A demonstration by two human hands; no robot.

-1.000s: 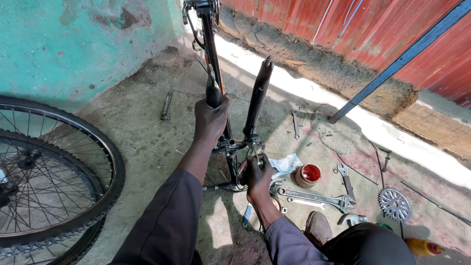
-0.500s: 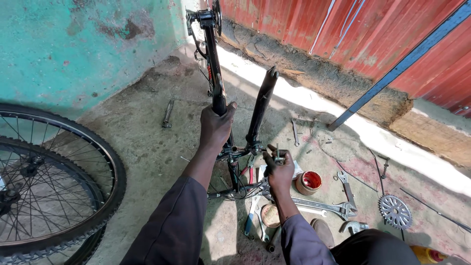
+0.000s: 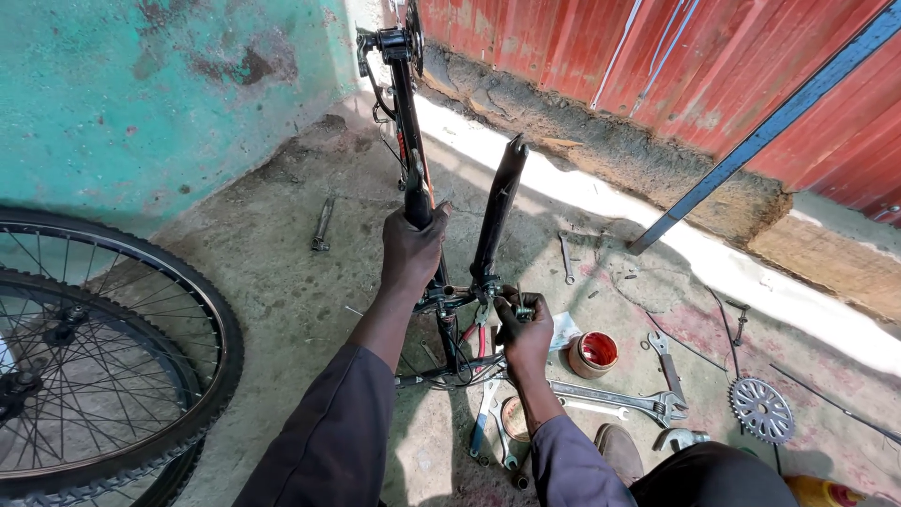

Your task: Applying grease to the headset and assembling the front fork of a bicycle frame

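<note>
— Where does the fork sit?
— The upturned bicycle fork [image 3: 496,211] stands on the floor, long axis up and away. The left hand [image 3: 413,249] clenches one leg; the right hand [image 3: 524,329], nearer the crown, pinches a small fitting.
— Room?
— Wrenches [image 3: 619,399] lie right; wheels [image 3: 94,357] left.

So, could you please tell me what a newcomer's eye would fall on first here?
Mid-frame, the left hand grips an upturned black bike frame while the right hand works at its fork. A wheel fills the lower left; wrenches, a red tin and a sprocket litter the ground at right.
</note>
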